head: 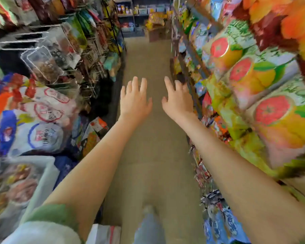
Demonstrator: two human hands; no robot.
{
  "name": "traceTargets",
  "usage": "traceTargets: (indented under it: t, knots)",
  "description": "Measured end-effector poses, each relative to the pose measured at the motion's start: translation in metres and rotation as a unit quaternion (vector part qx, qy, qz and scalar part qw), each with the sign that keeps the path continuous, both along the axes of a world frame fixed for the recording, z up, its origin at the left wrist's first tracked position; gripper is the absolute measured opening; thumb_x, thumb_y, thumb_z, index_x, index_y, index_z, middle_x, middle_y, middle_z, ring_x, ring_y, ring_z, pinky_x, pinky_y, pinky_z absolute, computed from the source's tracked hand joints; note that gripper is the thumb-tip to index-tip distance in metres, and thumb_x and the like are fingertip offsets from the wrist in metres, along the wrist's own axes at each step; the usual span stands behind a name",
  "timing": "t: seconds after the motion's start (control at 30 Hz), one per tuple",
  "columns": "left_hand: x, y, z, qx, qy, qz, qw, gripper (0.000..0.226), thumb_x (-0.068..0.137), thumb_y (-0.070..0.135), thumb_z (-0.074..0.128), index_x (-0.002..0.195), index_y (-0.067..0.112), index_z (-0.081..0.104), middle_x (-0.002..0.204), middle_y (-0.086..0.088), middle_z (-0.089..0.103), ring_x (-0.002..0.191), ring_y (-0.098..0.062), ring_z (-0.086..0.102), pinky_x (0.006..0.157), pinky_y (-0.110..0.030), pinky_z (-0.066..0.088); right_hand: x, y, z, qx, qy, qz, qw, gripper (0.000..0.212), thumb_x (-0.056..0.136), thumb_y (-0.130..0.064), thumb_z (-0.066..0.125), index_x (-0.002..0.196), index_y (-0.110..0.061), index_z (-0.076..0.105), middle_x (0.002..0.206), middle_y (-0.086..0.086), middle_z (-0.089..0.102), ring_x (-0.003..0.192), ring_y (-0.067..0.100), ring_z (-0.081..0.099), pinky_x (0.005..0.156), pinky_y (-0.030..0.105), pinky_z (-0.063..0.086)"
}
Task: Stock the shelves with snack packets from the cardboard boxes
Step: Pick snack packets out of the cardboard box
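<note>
I stand in a narrow shop aisle with both arms stretched forward over the floor. My left hand (135, 99) is spread flat, fingers straight, holding nothing. My right hand (178, 100) is also spread and holds nothing, close to the edge of the right-hand shelves (194, 95). A cardboard box (157, 33) heaped with yellow and red snack packets (156, 18) stands on the floor at the far end of the aisle. The view is blurred.
Hook racks of bagged snacks (63, 55) line the left side, with big white and blue bags (42, 124) lower down. Packets with grapefruit pictures (264, 110) fill the right shelves. The tan floor (148, 155) runs between them. A shelf unit (130, 13) closes the far end.
</note>
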State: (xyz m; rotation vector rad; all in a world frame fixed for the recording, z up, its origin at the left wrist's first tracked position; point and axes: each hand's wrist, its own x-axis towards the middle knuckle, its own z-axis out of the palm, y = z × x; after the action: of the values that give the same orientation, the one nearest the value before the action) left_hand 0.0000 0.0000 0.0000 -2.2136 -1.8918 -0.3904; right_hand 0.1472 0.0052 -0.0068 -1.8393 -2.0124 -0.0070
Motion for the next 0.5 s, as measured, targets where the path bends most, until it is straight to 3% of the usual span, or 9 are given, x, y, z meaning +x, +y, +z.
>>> traceTargets:
  t: [0.23,0.5]
  knots:
    - [-0.05,0.146,-0.052,-0.051,0.015,0.013,0.998,0.069,0.096,0.032,0.05,0.152,0.011,0.015,0.158,-0.018,0.015,0.144,-0.032,0.021,0.116,-0.045,0.017,-0.05,0.152,-0.053,-0.083,-0.012,0.015,0.996,0.07,0.096,-0.033,0.049,0.153,-0.028,0.01,0.155,0.01,0.021,0.136,0.031,0.025,0.1,0.045,0.035]
    - [-0.105,0.391,-0.001,0.01,-0.006,-0.01,1.0,0.066,0.092,0.026,0.053,0.148,0.004,0.027,0.151,-0.024,0.03,0.133,-0.04,0.038,0.11,-0.049,0.03,-0.069,0.399,-0.002,-0.035,-0.023,-0.03,0.999,0.07,0.095,-0.032,0.049,0.154,-0.024,0.011,0.152,0.013,0.023,0.134,0.032,0.028,0.096,0.044,0.037]
